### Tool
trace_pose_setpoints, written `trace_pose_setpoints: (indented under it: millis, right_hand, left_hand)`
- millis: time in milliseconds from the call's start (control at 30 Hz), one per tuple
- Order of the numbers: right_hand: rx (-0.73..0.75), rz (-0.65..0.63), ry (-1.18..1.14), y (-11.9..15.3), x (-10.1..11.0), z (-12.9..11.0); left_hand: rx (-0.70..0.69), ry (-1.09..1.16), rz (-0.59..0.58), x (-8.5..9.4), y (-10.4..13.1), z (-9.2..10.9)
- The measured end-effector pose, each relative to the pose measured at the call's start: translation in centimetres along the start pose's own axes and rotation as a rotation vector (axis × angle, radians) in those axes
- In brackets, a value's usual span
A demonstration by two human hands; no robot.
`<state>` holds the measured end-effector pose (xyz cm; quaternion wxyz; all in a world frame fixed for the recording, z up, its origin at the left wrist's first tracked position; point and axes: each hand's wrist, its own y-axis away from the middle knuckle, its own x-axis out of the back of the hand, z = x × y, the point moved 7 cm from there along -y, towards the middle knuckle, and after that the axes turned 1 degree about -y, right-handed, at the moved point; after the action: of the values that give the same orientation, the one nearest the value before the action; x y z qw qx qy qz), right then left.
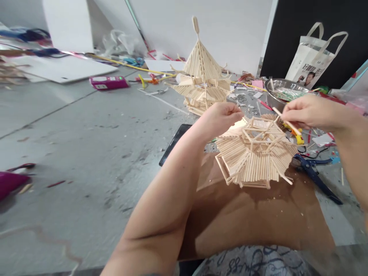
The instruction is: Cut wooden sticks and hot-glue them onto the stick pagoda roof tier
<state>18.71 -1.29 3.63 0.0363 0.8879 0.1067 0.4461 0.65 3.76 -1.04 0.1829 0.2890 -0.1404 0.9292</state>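
A model roof built of thin wooden sticks (254, 165) sits in front of me, with a raised open frame of sticks at its centre. Pinched in my right hand (306, 111), above the roof's far right side, is a wooden stick (291, 124). My left hand (225, 115) is closed, its fingers curled at the far left edge of the roof; what they grip, if anything, is hidden. Behind it stands a finished-looking stick pagoda (202, 67) with a pointed top.
Brown paper (258, 214) lies under the roof. Blue-handled cutters (319, 178) are at its right, and a yellow tool (299, 138) lies behind. A dark phone-like slab (175, 143), a magenta device (109, 82), a metal bowl (274, 101) and a white bag (310, 57) surround the work.
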Motion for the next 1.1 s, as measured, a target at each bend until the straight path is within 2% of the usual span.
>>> trace_pose_setpoints:
  millis: [67,133,267,367,433,567,667,800,900,1100]
  right_hand:
    - [-0.014,0.090,-0.102,1.9,0.8,2.3]
    - [-0.048,0.228,-0.319,3.9,0.9,5.2]
    - [-0.191,0.367,-0.672,7.0,-1.7,10.8]
    - [-0.189,0.499,-0.880,8.3,-2.9,12.8]
    - [-0.150,0.580,-0.977,8.6,-3.1,13.4]
    - [-0.173,0.628,-1.089,8.3,-4.3,14.5]
    - [-0.252,0.598,-1.173,7.6,-6.9,15.3]
    - [-0.301,0.446,-1.328,6.3,-10.5,15.1]
    - [-0.270,0.353,-1.432,5.6,-11.6,14.4]
    - [-0.220,0.405,-1.479,5.0,-10.6,13.5]
  left_hand:
    - [0.030,-0.033,-0.057,0.0,0.0,-0.4]
    - [0.046,-0.064,-0.090,0.0,0.1,-0.5]
    - [0.100,-0.074,-0.118,0.5,0.4,-0.7]
    - [0.163,0.004,-0.059,1.2,0.4,-1.5]
    - [0.178,0.074,-0.033,1.4,0.1,-2.3]
    - [0.276,0.260,-0.077,0.7,-0.7,-5.3]
    - [0.342,0.472,-0.143,-0.3,-1.3,-7.6]
    - [0.479,0.596,-0.144,-1.6,-1.6,-10.2]
    - [0.511,0.678,-0.181,-2.8,-1.6,-10.5]
    - [0.539,0.881,-0.238,-4.0,-1.6,-9.7]
